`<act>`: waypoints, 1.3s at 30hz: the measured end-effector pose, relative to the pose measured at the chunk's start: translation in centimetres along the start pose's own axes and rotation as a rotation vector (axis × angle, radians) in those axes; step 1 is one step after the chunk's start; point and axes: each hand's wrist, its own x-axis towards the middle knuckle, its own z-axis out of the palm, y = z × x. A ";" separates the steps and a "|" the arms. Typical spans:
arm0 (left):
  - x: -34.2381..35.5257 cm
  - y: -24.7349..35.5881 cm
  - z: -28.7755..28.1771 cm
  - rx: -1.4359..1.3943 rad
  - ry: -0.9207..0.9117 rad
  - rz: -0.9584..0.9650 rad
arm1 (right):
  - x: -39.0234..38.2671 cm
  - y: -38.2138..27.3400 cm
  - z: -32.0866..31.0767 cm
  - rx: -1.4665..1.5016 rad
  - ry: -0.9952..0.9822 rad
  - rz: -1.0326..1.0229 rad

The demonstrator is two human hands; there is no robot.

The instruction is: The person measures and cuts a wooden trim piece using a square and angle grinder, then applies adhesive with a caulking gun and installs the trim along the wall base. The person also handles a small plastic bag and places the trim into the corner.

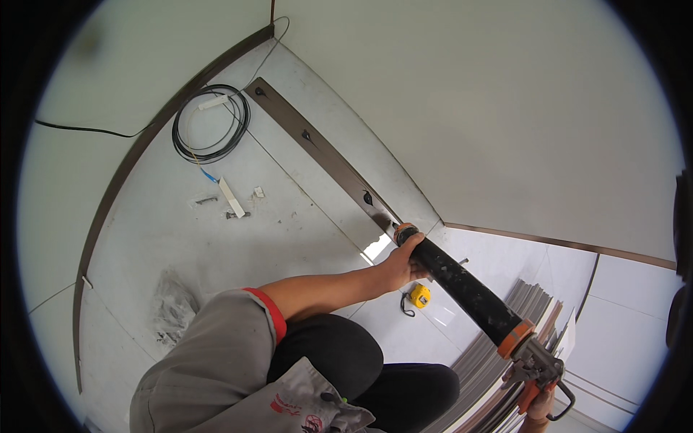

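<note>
Plastic [173, 307], clear and crumpled, lies on the floor [267, 245] well to the left of the left hand [401, 265], with a black cable coil [246, 115] and a short white piece [231, 198] farther ahead. A brown strip [325, 156] slants from beside the coil toward that hand, bearing three dark dabs [306, 135]; those look finished, while the strip's near end, partly hidden, shows no clear dab and appears still to be done. The left hand is wrapped around the front of a black-barreled applicator gun [462, 285], its tip at or just above the strip; contact cannot be told. Just below that hand sits a yellow tape measure [419, 296]. Stacked strips [480, 366] lie left of the right hand [540, 405], which is curled around the gun's rear grip, trigger pressure unclear.
</note>
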 end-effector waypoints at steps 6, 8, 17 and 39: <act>0.9 0.1 -0.8 -0.078 0.053 -0.014 | 2.9 -3.5 1.4 -0.203 -0.091 -0.099; 1.0 0.2 -1.0 -0.089 0.051 -0.016 | 3.5 -5.1 2.5 -0.162 0.013 -0.066; 1.0 0.0 -0.9 -0.120 0.018 -0.004 | 6.7 -13.8 3.9 -0.634 -0.167 -0.137; -7.0 -1.7 8.6 0.507 -0.205 0.056 | -6.9 32.5 4.4 1.076 0.367 -0.066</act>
